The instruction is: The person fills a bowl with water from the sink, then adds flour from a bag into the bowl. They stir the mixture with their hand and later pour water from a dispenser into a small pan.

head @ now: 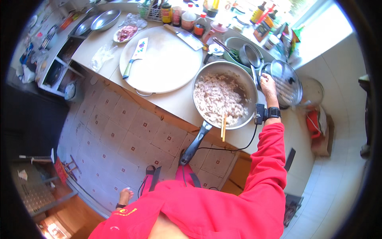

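Note:
Beyond the frying pan (200, 111), my right hand (268, 85) reaches to the near side of a pot with a glass lid (289, 77). Its fingers are curled by the pot's edge, beside an upright metal utensil (254, 75); whether they grip anything is hidden. The pan holds pale chopped meat (219, 95), and a pair of wooden chopsticks (223, 127) rests over its near rim. The pan's black handle (195, 145) juts past the counter's edge towards me. Low at my left side hangs my left hand (126, 195), fingers loosely curled, a small whitish spot at them.
A round white board (167, 70) carries a knife with a decorated blade (140, 49) and a cleaver (189, 40). Behind it stand sauce bottles (188, 19). A green basin (237, 40) holds a metal ladle (251, 55). Raw meat fills a plate (115, 39). A black cable (238, 149) trails from my wrist.

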Demonstrator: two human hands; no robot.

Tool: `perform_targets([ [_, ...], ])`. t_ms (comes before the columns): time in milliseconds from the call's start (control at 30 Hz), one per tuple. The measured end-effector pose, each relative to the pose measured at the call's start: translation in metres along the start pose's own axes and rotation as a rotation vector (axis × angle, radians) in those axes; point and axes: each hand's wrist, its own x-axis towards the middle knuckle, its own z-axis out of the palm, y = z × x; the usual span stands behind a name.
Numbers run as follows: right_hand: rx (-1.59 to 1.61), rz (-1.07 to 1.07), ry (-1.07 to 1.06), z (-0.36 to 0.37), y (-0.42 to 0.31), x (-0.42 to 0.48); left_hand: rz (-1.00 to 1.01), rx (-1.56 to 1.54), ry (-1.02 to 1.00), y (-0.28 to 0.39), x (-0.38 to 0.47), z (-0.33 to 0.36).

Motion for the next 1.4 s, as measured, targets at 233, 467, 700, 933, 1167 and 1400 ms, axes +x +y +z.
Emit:
perform_targets([
  [233,-0.238,-0.125,-0.3,0.042,0.062,0.087,0.19,-0.01,-0.143,0.007,-0.072,0.104],
  [467,0.076,0.064,-0.109,0.06,0.056,0.095,0.116,-0.172,-0.074,-0.001,-0.107,0.112],
  [700,0.114,0.024,-0.03,-0.02,0.004,0.032,0.124,-0.275,-0.105,-0.046,-0.087,0.101],
  [933,0.103,-0.081,0.173,-0.016,-0.081,-0.133,0.287,-0.434,-0.119,-0.129,-0.06,0.026],
  [1167,0.208,-0.274,-0.285,0.15,-0.29,-0.377,0.291,-0.569,0.035,-0.176,-0.043,-0.129],
  [1400,0.304,-0.488,-0.716,0.326,-0.447,-0.545,0.397,-0.554,0.293,-0.184,-0.031,-0.289],
])
